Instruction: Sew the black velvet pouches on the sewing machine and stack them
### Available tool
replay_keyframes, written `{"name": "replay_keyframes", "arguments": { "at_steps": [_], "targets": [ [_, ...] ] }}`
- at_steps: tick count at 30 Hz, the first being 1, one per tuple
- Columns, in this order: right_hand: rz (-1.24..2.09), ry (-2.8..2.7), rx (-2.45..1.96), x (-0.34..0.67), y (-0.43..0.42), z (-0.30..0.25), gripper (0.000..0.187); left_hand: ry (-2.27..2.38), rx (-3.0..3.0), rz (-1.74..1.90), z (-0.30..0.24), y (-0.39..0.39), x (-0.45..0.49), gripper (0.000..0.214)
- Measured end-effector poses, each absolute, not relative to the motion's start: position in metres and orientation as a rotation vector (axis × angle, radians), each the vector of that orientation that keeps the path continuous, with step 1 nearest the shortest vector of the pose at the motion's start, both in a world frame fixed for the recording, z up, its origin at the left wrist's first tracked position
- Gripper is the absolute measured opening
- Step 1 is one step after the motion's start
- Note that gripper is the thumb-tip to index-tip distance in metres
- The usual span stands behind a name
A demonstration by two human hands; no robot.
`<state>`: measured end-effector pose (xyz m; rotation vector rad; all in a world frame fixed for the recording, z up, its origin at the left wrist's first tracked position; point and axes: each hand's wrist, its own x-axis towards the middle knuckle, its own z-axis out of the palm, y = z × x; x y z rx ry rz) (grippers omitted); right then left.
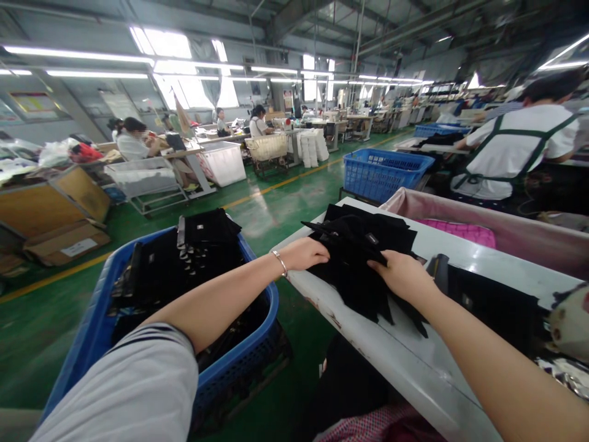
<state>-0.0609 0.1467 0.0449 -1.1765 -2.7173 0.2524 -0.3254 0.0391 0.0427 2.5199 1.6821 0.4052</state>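
A pile of black fabric pieces (359, 245) lies on the white worktable (405, 362) in front of me. My left hand (306, 253), a thin bracelet on its wrist, grips the left edge of the pile with curled fingers. My right hand (400, 273) rests on the pile's right side, its fingers closed on the cloth. More black cloth (492, 304) lies further right on the table.
A blue plastic basket (99, 325) full of black pieces stands on the green floor to my left. Beyond the table sit another blue basket (381, 172) and a pink-lined bin (515, 236). A person in a white shirt and apron (519, 147) works at right; others sit at far tables.
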Motion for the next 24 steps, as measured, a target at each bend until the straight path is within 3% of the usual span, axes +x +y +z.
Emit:
{"name": "replay_keyframes", "arguments": {
  "at_steps": [8,12,19,24],
  "targets": [
    [0.159,-2.732,-1.119,-0.071,0.121,0.044,0.041,1.817,2.601,0.55,0.078,0.058,-0.301,0.023],
    [0.188,-2.615,-1.273,-0.066,0.146,0.045,0.039,1.859,2.641,0.604,0.065,0.044,-0.294,0.031],
    [0.305,-2.529,-1.375,-0.053,0.182,0.044,0.04,1.675,2.722,0.357,0.007,0.023,-0.288,0.029],
    [0.343,-2.517,-1.349,-0.055,0.179,0.051,0.042,1.855,2.652,0.455,0.027,0.058,-0.299,0.028]
  ]
}}
